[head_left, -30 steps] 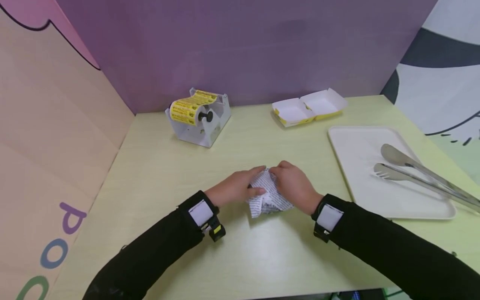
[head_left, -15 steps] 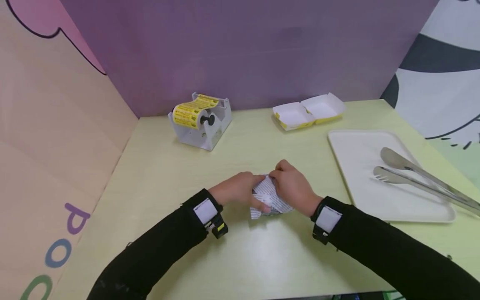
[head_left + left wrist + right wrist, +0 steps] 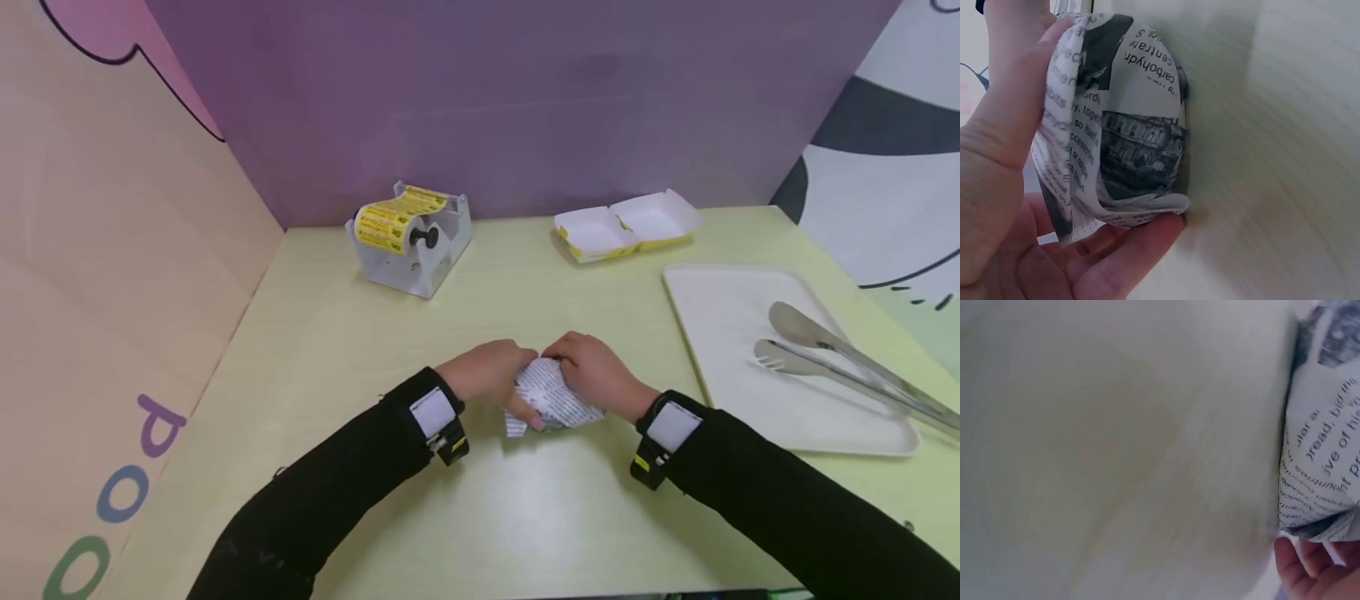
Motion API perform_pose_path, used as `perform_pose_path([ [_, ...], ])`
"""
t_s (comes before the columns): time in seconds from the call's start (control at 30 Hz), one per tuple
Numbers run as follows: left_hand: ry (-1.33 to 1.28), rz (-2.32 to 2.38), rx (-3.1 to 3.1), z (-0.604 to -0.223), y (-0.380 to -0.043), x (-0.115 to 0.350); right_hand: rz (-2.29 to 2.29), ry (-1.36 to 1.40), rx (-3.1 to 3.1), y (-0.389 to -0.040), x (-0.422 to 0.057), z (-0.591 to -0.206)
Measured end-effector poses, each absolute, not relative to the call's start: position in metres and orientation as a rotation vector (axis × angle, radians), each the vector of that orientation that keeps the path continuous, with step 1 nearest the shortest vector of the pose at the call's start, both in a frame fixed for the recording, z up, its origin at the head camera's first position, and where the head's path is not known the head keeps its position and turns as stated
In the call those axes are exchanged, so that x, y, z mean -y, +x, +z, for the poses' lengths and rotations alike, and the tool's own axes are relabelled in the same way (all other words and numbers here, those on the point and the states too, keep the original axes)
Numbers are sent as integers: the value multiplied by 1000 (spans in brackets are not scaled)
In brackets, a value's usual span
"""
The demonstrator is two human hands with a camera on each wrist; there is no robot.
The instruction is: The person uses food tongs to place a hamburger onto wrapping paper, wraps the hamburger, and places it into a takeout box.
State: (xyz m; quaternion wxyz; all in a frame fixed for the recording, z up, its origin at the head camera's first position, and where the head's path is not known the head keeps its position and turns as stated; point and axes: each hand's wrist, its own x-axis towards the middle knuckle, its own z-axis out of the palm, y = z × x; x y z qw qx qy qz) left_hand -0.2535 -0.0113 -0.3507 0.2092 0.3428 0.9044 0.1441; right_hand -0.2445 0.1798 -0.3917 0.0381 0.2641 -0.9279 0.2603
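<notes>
In the head view, a rounded bundle [image 3: 551, 392] wrapped in newsprint-patterned paper sits on the pale table between both hands. Its contents are hidden. My left hand [image 3: 491, 379] holds its left side, with the thumb across the near lower edge and the fingers at the far side. In the left wrist view, fingers and thumb curve round the printed paper [image 3: 1141, 150], which is folded over at one end. My right hand [image 3: 600, 375] grips the paper on the right, its fingers curled at the far edge. The right wrist view has the right fingers [image 3: 1291, 565] under a paper fold.
A white tray [image 3: 720, 400] lies to the right, bearing a metal spoon [image 3: 798, 323] and fork [image 3: 795, 358]-ended tongs. Farther back are an open white-and-yellow carton [image 3: 630, 225] and a dispenser [image 3: 427, 267] with a yellow label roll [image 3: 386, 227]. A purple wall [image 3: 480, 108] closes the back.
My left thumb has slid from the top of the paper down to its near edge, and the raised front flap lies flatter. My right hand keeps its grip on the right. The view has shifted slightly.
</notes>
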Motion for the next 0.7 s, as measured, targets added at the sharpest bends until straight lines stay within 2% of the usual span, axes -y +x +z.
perform_pose_path([
  [0.2,880,392,-2510,-350,-251,9,1161,734,2893,-245,-191,-396],
  [0.5,875,367,-2525,-352,-250,8,1241,673,2897,-241,-192,-394],
  [0.7,907,341,-2550,-348,-249,9,1421,476,2994,-242,-192,-384],
])
